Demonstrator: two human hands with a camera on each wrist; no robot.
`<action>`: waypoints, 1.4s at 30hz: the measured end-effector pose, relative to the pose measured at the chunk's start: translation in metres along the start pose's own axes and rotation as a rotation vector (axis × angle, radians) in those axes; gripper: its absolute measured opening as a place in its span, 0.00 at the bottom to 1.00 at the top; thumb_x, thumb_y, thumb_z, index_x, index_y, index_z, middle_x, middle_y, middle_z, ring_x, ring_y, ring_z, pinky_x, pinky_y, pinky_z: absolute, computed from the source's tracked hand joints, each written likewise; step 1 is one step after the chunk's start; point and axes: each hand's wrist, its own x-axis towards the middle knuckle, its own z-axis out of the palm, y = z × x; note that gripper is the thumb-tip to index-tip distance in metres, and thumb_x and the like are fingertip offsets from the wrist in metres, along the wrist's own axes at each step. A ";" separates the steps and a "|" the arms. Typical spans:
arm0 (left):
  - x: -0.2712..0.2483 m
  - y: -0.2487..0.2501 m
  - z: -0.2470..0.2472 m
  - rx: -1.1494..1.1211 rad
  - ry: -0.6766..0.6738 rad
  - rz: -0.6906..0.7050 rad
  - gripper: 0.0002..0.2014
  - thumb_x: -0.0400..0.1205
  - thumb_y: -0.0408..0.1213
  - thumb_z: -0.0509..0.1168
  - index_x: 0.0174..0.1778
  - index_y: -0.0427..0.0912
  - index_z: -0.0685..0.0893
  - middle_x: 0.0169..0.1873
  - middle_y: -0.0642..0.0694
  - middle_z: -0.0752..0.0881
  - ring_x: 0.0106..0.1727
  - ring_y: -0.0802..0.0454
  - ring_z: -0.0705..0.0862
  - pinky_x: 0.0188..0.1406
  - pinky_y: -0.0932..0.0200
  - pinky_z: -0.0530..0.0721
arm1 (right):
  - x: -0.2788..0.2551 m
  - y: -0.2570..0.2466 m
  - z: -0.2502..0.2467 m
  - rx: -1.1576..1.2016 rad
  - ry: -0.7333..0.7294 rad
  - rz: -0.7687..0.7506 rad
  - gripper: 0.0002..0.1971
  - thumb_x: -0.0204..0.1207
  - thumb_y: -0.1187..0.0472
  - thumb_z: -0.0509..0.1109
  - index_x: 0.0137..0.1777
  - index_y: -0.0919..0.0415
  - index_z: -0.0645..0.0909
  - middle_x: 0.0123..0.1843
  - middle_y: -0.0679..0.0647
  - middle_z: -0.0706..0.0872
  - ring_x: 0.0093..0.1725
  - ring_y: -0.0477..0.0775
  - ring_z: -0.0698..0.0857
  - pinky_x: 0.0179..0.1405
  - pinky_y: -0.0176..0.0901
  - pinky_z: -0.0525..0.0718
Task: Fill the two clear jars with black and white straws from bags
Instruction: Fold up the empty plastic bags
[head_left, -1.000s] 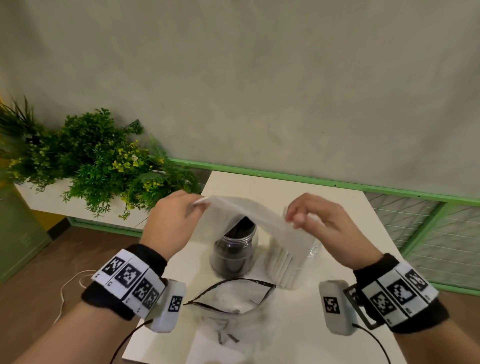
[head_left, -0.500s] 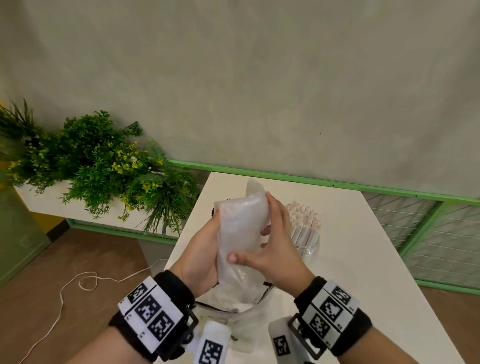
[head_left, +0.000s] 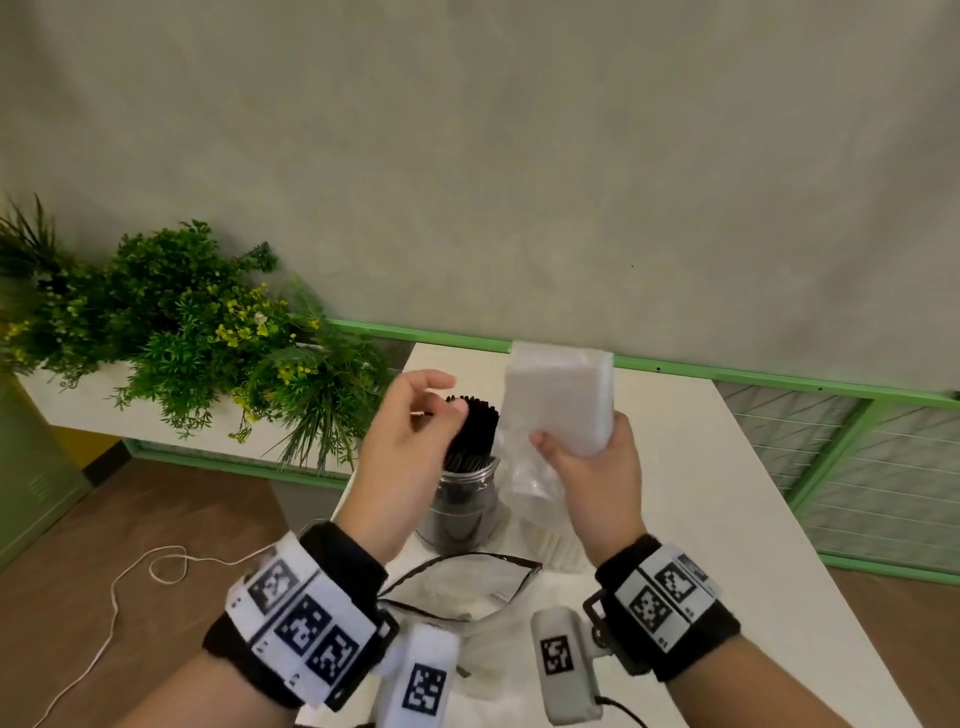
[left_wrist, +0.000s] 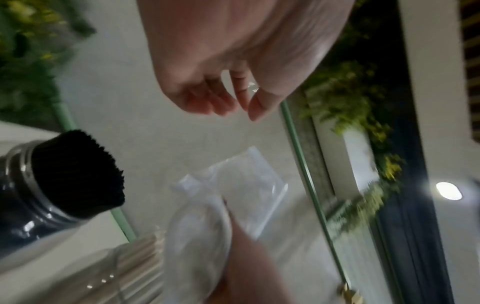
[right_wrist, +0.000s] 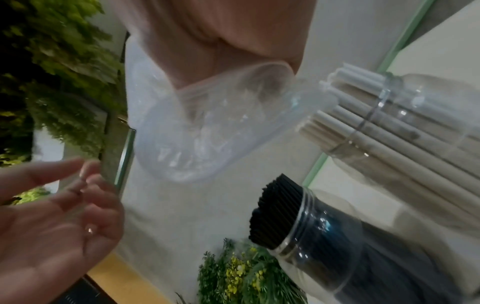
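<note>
Gripping clear bag (head_left: 558, 402), right hand (head_left: 597, 467)

Bare table (head_left: 701, 493) from 1 to 4 o'clock of the jars, free passage there. Jar of black straws (head_left: 460, 499) and jar of white straws (right_wrist: 405, 123) stand close together mid-table. Empty bag (head_left: 457, 587) lies at their 6 o'clock. Plants (head_left: 197, 332) crowd 10 o'clock.

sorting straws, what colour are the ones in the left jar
Black straws, clearest in the right wrist view.
</note>
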 end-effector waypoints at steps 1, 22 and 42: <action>-0.005 -0.002 0.005 0.022 -0.069 0.036 0.11 0.83 0.34 0.64 0.56 0.55 0.79 0.46 0.52 0.80 0.44 0.59 0.80 0.45 0.63 0.78 | 0.001 -0.005 0.000 -0.015 -0.006 -0.015 0.25 0.67 0.59 0.82 0.58 0.54 0.73 0.51 0.49 0.84 0.53 0.52 0.86 0.47 0.43 0.87; 0.001 -0.036 -0.005 0.538 -0.201 0.128 0.37 0.78 0.33 0.69 0.80 0.58 0.61 0.60 0.52 0.84 0.58 0.56 0.84 0.53 0.65 0.81 | -0.007 -0.036 -0.008 -0.439 -0.185 -0.592 0.28 0.75 0.55 0.74 0.71 0.51 0.65 0.67 0.52 0.73 0.64 0.50 0.75 0.65 0.36 0.73; -0.019 0.000 0.022 -0.628 -0.404 -0.370 0.22 0.76 0.47 0.66 0.68 0.63 0.78 0.64 0.47 0.85 0.63 0.49 0.85 0.54 0.50 0.83 | -0.030 -0.015 0.021 -0.120 -0.336 -0.391 0.11 0.83 0.40 0.54 0.57 0.43 0.70 0.52 0.47 0.79 0.54 0.51 0.79 0.52 0.52 0.80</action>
